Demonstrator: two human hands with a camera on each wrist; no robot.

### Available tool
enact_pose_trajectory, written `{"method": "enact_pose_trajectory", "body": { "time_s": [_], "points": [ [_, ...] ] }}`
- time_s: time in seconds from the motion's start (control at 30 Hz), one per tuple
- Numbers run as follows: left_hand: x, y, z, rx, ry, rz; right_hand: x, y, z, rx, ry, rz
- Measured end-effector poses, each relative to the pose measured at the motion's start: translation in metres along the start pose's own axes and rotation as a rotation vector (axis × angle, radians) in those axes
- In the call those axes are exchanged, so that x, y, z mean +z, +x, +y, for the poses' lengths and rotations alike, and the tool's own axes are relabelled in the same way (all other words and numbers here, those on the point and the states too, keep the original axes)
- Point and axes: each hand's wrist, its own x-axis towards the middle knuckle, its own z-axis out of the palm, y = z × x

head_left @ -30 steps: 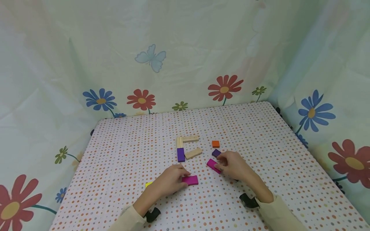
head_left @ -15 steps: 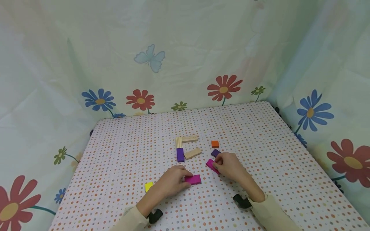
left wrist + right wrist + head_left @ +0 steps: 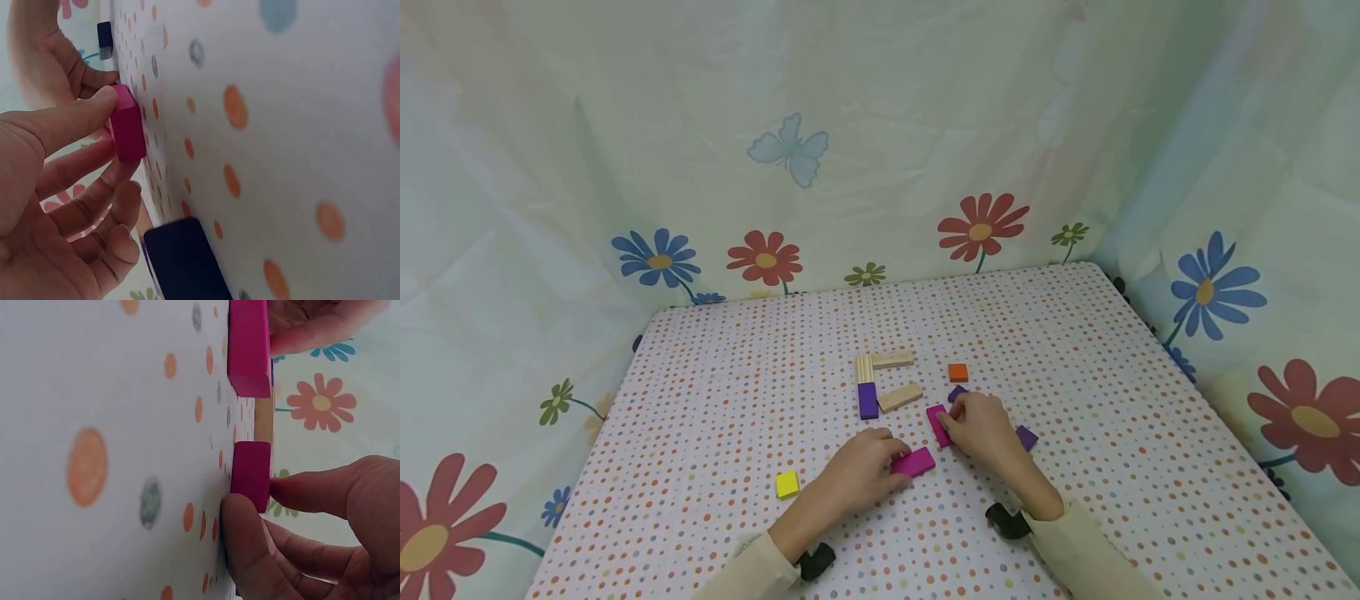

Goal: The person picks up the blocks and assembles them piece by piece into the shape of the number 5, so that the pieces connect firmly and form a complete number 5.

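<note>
Between the thumb and fingers of my left hand (image 3: pixel 857 471) is a magenta wooden block (image 3: pixel 919 461), lying flat on the dotted tabletop. The left wrist view shows the thumb on one side of this block (image 3: pixel 130 131) and fingers on the other. My right hand (image 3: pixel 987 429) pinches a second magenta block (image 3: pixel 936 422) by its near side, a little farther back. In the right wrist view, thumb and forefinger meet the end of that block (image 3: pixel 251 472), and the left hand's block (image 3: pixel 249 353) lies a short gap away. The two blocks are angled toward each other.
Beyond the hands, natural wood blocks (image 3: pixel 892 359) and a purple block (image 3: pixel 868 402) form a partial outline, with a loose natural block (image 3: pixel 900 397) beside it. An orange block (image 3: pixel 957 372), purple pieces (image 3: pixel 1026 437) and a yellow block (image 3: pixel 787 484) lie around on the table (image 3: pixel 730 400).
My left hand has slid its magenta block to the right. My right hand has moved left and turned its block more upright in view, uncovering a purple piece; the yellow block shows fully.
</note>
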Motion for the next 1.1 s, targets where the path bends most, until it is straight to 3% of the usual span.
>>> {"method": "enact_pose_trajectory", "body": {
  "time_s": [0.13, 0.37, 0.63, 0.8, 1.1],
  "points": [
    [0.001, 0.001, 0.000, -0.007, -0.038, 0.000, -0.003, -0.004, -0.002, 0.007, 0.017, 0.008],
    [-0.001, -0.004, -0.002, -0.054, -0.185, -0.033, -0.017, -0.012, 0.002, -0.063, 0.067, -0.003],
    [-0.001, -0.006, -0.002, -0.056, -0.211, -0.028, -0.021, -0.008, 0.011, -0.186, 0.173, -0.172],
    [0.000, -0.007, -0.001, -0.071, -0.176, -0.005, -0.018, -0.008, 0.015, -0.163, 0.210, -0.233],
    [0.003, -0.006, -0.003, -0.141, -0.231, 0.003, -0.009, -0.006, 0.026, -0.133, 0.298, -0.196]
  ]
}}
